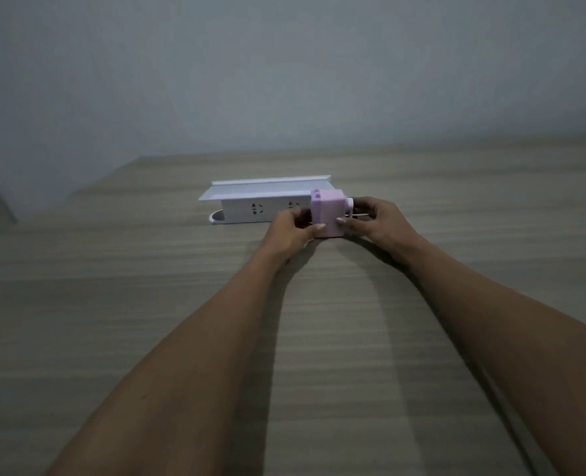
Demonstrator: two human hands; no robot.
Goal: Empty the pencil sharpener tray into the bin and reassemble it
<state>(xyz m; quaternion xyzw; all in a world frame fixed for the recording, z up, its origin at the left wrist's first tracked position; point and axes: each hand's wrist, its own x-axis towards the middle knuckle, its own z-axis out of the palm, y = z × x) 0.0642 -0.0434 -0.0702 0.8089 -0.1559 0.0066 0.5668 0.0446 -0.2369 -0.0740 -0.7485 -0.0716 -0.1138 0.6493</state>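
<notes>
A small pink box-shaped pencil sharpener [328, 211] stands on the wooden table, with a white knob on its right side. My left hand [290, 228] grips its left side, thumb against the front lower edge. My right hand [375, 219] holds its right side, thumb on the front and fingers behind near the knob. The tray cannot be told apart from the body. No bin is in view.
A white power strip [260, 209] lies just behind and left of the sharpener, with a white shelf-like cover [264, 188] on top of it. The wooden table [147, 304] reaches to a pale wall at the back.
</notes>
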